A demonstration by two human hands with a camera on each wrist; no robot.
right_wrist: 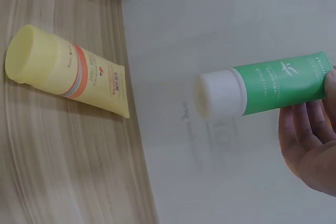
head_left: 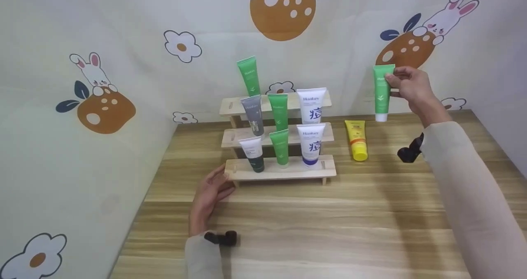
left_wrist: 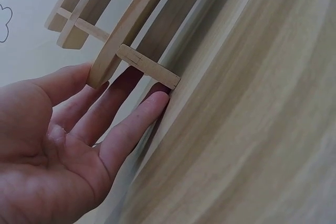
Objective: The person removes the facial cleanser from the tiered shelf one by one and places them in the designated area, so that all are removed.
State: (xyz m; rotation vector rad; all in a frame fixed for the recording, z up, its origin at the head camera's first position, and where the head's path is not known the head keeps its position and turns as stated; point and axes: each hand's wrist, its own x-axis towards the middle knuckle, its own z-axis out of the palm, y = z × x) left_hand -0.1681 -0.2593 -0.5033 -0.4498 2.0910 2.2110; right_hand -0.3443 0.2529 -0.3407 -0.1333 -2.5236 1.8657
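Note:
My right hand point(head_left: 413, 85) pinches a green squeeze tube point(head_left: 382, 91) near its flat end, with its white cap pointing down. It is held in the air right of the stepped wooden rack point(head_left: 280, 173). A yellow squeeze tube point(head_left: 356, 141) stands on its cap below and left of it. My left hand point(head_left: 210, 196) grips the rack's lower left end. In the left wrist view, the thumb lies at the rack's short leg point(left_wrist: 149, 66) and other fingers reach behind it. A single green tube point(head_left: 249, 76) stands tilted on the top step.
On the middle step stand a grey tube point(head_left: 253, 115), a green tube point(head_left: 278, 111) and a white tube point(head_left: 311, 105). The bottom step carries a white-and-dark-green tube point(head_left: 252, 153), a green tube point(head_left: 280, 148) and a white tube point(head_left: 311, 144). Printed cloth point(head_left: 136, 36) borders the wooden table point(head_left: 313, 229).

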